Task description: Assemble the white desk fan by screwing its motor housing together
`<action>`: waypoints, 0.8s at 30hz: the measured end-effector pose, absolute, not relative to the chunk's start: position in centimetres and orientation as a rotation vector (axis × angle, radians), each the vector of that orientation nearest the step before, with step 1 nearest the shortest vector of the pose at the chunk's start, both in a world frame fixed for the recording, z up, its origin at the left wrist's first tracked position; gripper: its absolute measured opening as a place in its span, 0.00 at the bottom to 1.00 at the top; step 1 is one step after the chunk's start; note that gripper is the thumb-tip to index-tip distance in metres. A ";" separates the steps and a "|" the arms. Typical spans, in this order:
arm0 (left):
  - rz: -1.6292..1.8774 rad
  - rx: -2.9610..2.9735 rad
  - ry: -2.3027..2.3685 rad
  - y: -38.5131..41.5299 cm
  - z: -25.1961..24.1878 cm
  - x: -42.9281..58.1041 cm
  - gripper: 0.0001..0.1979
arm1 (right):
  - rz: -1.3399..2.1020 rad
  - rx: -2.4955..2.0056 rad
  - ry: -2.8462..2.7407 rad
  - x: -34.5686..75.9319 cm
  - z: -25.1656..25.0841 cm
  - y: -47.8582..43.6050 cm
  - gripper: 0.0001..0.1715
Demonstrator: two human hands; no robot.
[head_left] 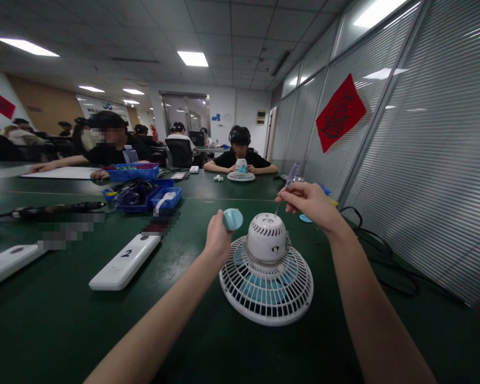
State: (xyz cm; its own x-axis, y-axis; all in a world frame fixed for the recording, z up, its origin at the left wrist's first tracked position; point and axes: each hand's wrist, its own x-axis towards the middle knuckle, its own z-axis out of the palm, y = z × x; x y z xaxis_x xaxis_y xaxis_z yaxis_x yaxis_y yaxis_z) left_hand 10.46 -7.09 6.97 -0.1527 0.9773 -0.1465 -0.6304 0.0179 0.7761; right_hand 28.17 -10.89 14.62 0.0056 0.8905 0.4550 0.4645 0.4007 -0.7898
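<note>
A small white fan (266, 277) lies face down on the dark green table (56, 330), its grille on the tabletop and its rounded motor housing (266, 238) pointing up. My right hand (310, 202) pinches a screwdriver (290, 178) with a clear bluish handle, its tip set on top of the housing. My left hand (218, 240) is closed on a round light-blue cap (232, 219), held just left of the housing.
A white power strip marked 2 (124, 261) lies to the left, another white strip (6, 265) further left. Blue bins (152, 196) with parts stand behind. Black cables (388, 256) trail at the right by the glass wall. Other people sit at the far tables, one with a similar fan (240, 173).
</note>
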 end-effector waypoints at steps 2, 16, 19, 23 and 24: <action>1.547 0.504 0.878 -7.0 7.3 10.1 0.11 | 0.502 -1.184 -1.589 28.3 14.7 -10.9 0.09; 1.526 0.418 0.797 -8.5 9.7 9.6 0.13 | 0.256 -1.173 -1.488 27.9 13.9 -9.9 0.12; 1.500 0.465 0.774 -8.6 10.0 9.6 0.09 | 0.127 -1.209 -1.498 27.7 13.9 -10.0 0.21; 1.485 0.551 0.750 -8.9 10.0 9.8 0.15 | 0.064 -1.197 -1.526 27.2 14.1 -10.4 0.22; 1.481 0.591 0.742 -9.1 10.0 9.8 0.15 | 0.051 -1.198 -1.548 27.1 14.1 -10.5 0.21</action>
State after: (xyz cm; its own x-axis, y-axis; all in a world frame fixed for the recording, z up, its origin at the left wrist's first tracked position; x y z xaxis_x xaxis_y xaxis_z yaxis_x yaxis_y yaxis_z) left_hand 9.82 -9.06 10.00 -0.0533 0.9955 -0.0786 -0.6589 0.0241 0.7519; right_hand 27.13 -10.50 14.13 0.1381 0.6903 0.7102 0.6419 0.4837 -0.5949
